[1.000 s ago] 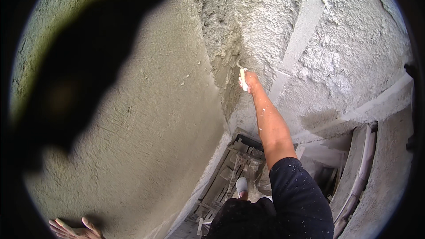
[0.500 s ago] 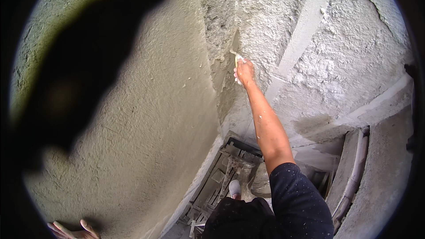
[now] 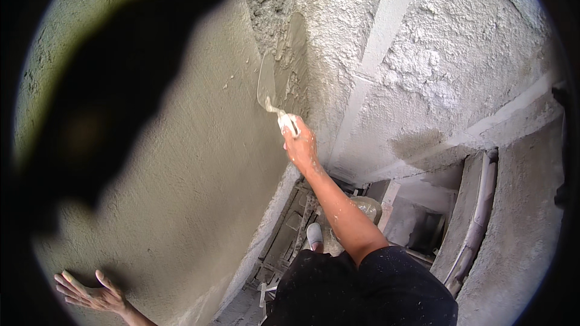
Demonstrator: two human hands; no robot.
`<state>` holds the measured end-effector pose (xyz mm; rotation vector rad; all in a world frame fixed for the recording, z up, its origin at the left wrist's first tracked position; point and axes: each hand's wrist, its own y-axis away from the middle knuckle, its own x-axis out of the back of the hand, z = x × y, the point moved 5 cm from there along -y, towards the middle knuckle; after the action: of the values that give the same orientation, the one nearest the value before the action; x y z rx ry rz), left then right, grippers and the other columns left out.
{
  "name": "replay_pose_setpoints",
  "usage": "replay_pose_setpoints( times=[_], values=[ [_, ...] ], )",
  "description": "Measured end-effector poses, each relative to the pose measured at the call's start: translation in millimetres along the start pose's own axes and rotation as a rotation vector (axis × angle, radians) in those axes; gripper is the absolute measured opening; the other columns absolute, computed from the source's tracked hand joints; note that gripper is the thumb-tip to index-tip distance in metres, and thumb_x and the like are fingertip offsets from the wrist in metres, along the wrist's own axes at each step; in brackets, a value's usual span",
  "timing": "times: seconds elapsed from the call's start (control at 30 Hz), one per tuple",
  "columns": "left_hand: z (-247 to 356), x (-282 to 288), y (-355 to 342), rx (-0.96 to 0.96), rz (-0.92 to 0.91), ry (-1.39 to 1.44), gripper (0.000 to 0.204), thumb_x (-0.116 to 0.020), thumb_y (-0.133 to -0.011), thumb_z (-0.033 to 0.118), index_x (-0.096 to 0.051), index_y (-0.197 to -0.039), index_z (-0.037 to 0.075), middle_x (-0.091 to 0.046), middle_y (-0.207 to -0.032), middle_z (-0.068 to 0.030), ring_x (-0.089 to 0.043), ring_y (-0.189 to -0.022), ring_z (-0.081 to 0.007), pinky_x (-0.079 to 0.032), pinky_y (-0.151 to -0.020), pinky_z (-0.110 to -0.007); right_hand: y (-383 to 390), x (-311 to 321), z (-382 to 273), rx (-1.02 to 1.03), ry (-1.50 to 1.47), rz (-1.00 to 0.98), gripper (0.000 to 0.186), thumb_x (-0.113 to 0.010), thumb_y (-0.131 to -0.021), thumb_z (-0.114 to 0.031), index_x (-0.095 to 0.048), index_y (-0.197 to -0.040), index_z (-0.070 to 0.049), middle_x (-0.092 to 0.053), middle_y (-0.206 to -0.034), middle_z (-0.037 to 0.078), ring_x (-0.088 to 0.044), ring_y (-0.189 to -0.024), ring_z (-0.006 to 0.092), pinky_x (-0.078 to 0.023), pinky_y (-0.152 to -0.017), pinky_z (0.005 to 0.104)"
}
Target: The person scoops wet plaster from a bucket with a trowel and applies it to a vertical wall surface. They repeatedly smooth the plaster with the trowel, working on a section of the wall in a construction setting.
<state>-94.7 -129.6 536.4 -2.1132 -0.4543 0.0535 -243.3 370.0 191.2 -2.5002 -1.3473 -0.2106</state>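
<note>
The trowel (image 3: 266,78) has swung left from the corner (image 3: 304,72) to the edge of the smooth wall (image 3: 181,163), right hand (image 3: 302,145) clenched round its handle, left hand (image 3: 90,293) spread empty against the wall, in an apparent smoothing pass whose next stroke calls for even blade pressure.

Over there, the trowel (image 3: 266,81) is at the edge of the left wall (image 3: 199,163), near the right wall (image 3: 435,66); the left hand (image 3: 93,293) sits lower, on the left wall; the pipe (image 3: 479,223) runs far right.
</note>
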Motion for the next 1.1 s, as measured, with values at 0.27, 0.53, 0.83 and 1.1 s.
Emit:
replay_pose_setpoints(
  times=[0.27, 0.53, 0.83, 1.1],
  values=[
    [136.1, 12.8, 52.2, 0.252, -0.226, 0.777, 0.063, -0.052, -0.099, 0.046, -0.044, -0.153, 0.015, -0.035, -0.165, -0.0133, -0.023, -0.156, -0.0346, -0.009, -0.128, -0.061, 291.0, 91.6, 217.1, -0.794, 0.306, -0.327, 0.04, -0.068, -0.093, -0.023, -0.054, -0.122, 0.0, -0.07, -0.1, 0.021, -0.07, -0.086, 0.0358, -0.056, -0.075, 0.0465],
    [513.0, 166.6, 428.5, -0.009, -1.925, 1.266, 0.091, -0.075, -0.087, 0.017, -0.023, -0.161, 0.005, -0.029, -0.165, -0.0205, -0.019, -0.157, -0.0361, -0.011, -0.128, -0.052, 473.7, 221.3, 431.0, -1.213, 0.707, -0.401, 0.046, -0.071, -0.084, -0.026, -0.065, -0.121, 0.001, -0.071, -0.112, 0.028, -0.069, -0.11, 0.0429, -0.057, -0.094, 0.05],
    [608.9, 297.5, 558.6, -0.61, -1.932, 1.31, 0.08, -0.072, -0.084, 0.015, -0.036, -0.155, 0.005, -0.032, -0.163, -0.021, -0.029, -0.152, -0.0384, -0.021, -0.126, -0.053, 533.6, 221.7, 649.2, -1.012, 0.934, -0.6, 0.033, -0.054, -0.098, -0.023, -0.064, -0.123, -0.003, -0.072, -0.114, 0.019, -0.071, -0.108, 0.0347, -0.058, -0.09, 0.047],
    [612.5, 305.2, 584.6, -0.65, -1.999, 1.252, 0.078, -0.073, -0.079, 0.022, -0.045, -0.15, 0.006, -0.038, -0.16, -0.021, -0.035, -0.149, -0.0404, -0.026, -0.124, -0.053, 529.5, 168.4, 787.8, -1.074, 0.989, -0.506, 0.041, -0.065, -0.092, -0.023, -0.06, -0.121, 0.005, -0.069, -0.114, 0.027, -0.073, -0.107, 0.0337, -0.061, -0.084, 0.0432]
  ],
)
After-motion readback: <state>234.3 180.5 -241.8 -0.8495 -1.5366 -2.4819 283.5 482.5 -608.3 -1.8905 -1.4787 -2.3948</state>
